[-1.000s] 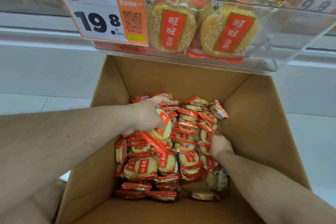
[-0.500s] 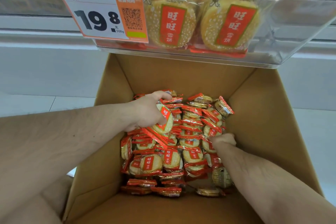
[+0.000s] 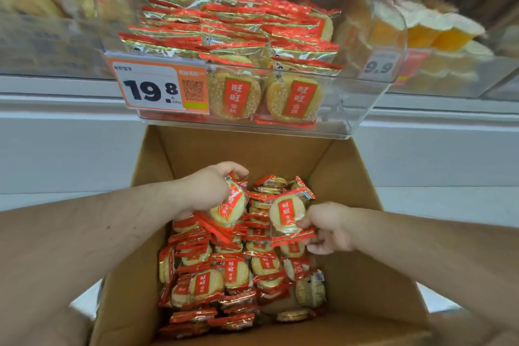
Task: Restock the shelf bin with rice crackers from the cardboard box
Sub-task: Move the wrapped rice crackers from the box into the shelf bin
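Note:
An open cardboard box (image 3: 365, 284) below me holds several red-and-gold rice cracker packets (image 3: 224, 275). My left hand (image 3: 207, 191) grips a stack of packets (image 3: 231, 205) at the box's far left. A single packet (image 3: 288, 213) is lifted above the pile, pinched by its lower edge in my right hand (image 3: 328, 229). Above the box, the clear shelf bin (image 3: 354, 121) is piled with the same packets (image 3: 230, 19).
An orange price tag reading 19.8 (image 3: 158, 90) is fixed to the bin's front left. A neighbouring bin to the right with orange-and-white snacks (image 3: 438, 31) carries a 9.9 tag (image 3: 379, 66). A white shelf base (image 3: 70, 146) runs behind the box.
My right hand has come up out of the pile with one packet pinched in it. The view has tilted up, so the top of the shelf bin shows now. My left hand keeps its stack.

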A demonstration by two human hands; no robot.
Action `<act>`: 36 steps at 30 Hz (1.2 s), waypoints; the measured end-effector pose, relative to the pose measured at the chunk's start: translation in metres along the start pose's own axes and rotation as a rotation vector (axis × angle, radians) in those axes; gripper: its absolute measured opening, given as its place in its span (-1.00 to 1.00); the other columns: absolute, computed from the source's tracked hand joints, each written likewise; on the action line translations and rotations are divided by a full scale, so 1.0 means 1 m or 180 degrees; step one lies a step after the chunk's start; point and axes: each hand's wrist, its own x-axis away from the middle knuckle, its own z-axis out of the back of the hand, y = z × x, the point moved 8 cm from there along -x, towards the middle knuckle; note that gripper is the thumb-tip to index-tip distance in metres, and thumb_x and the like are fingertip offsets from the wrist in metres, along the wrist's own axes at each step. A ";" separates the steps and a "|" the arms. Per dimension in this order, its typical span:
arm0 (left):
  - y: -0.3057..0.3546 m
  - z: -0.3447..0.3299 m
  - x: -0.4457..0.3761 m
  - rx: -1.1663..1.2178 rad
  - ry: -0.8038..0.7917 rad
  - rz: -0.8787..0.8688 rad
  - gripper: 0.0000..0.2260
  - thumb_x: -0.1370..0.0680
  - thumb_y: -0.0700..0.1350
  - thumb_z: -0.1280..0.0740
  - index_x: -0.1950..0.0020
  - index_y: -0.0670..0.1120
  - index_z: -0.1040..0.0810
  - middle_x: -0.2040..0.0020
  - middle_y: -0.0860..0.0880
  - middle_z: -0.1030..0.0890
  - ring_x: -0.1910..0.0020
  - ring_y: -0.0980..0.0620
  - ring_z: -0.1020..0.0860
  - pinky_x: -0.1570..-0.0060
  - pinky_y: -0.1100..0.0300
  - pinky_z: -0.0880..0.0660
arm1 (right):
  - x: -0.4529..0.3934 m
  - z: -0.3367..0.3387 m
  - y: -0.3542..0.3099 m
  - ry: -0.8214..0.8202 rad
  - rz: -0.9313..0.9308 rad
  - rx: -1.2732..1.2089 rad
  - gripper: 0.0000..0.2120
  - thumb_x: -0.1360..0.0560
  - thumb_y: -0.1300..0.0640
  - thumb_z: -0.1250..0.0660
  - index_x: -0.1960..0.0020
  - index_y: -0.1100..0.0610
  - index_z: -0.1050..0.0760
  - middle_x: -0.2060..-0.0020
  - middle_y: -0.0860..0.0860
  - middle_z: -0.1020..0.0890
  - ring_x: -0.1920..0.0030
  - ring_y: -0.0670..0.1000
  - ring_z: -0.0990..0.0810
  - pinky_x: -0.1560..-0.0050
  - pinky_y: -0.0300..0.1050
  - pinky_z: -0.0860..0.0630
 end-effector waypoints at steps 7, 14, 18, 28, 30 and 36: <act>0.038 -0.011 0.031 0.1158 -0.0544 -0.0318 -0.46 -0.29 -0.26 -0.28 -0.14 0.24 -0.58 -0.30 -0.20 -0.52 0.05 -0.09 -0.64 0.04 0.02 -0.58 | 0.099 -0.014 -0.037 -0.0749 0.1162 0.0365 -0.75 -0.57 0.23 -0.30 -0.21 0.03 -0.57 -0.07 -0.05 -0.70 -0.13 0.00 -0.59 -0.11 -0.02 -0.49; 0.090 -0.005 0.057 0.1210 -0.0374 -0.1230 -0.35 -0.40 -0.32 -0.52 -0.36 0.17 -0.41 -0.10 0.03 -0.67 -0.07 -0.01 -0.66 -0.11 -0.02 -0.58 | 0.131 -0.022 -0.063 -0.0380 0.1780 0.0378 -0.95 -0.51 0.21 -0.41 0.11 0.12 -0.55 0.26 0.07 -0.58 0.35 -0.07 -0.53 0.35 -0.24 -0.35; 0.114 0.008 0.079 0.0687 -0.0168 -0.1607 -0.18 -0.42 -0.33 -0.48 -0.40 0.40 -0.25 -0.20 0.11 -0.58 -0.01 -0.13 -0.65 -0.02 -0.16 -0.60 | 0.162 0.002 -0.088 0.0624 0.2131 0.1051 -0.64 -0.31 0.04 -0.58 0.07 0.10 -0.46 0.33 -0.02 -0.59 0.35 -0.02 -0.52 0.36 -0.14 -0.42; 0.170 0.026 0.114 -0.0872 0.0495 -0.2457 0.07 -0.45 -0.18 -0.47 -0.37 0.55 0.32 -0.30 0.00 -0.41 0.04 -0.03 -0.63 0.08 0.15 -0.58 | 0.232 0.002 -0.135 0.1131 0.4081 0.2082 -0.25 -0.26 -0.08 -0.51 -0.41 -0.05 -0.35 -0.24 -0.15 -0.51 -0.23 -0.19 -0.50 -0.30 -0.13 -0.45; 0.178 0.030 0.115 -0.0973 0.0578 -0.2501 0.05 -0.44 -0.14 -0.48 -0.37 0.54 0.30 -0.30 0.07 -0.34 0.10 0.09 -0.61 0.16 0.28 -0.52 | 0.235 0.008 -0.139 0.1005 0.4091 0.1770 -0.42 -0.31 0.03 -0.52 -0.30 -0.07 -0.45 -0.10 -0.16 -0.64 -0.09 -0.16 -0.62 -0.17 -0.01 -0.55; 0.190 0.095 0.123 0.0108 0.2070 -0.3127 -0.68 -0.48 0.18 -0.21 -0.17 0.12 -0.52 0.04 0.19 -0.51 0.07 0.18 -0.50 0.09 0.32 -0.43 | 0.281 0.059 -0.157 0.1388 0.4160 0.0960 -0.64 -0.41 0.26 -0.51 -0.09 -0.05 -0.49 0.14 -0.15 -0.70 0.11 -0.18 -0.68 0.12 -0.24 -0.61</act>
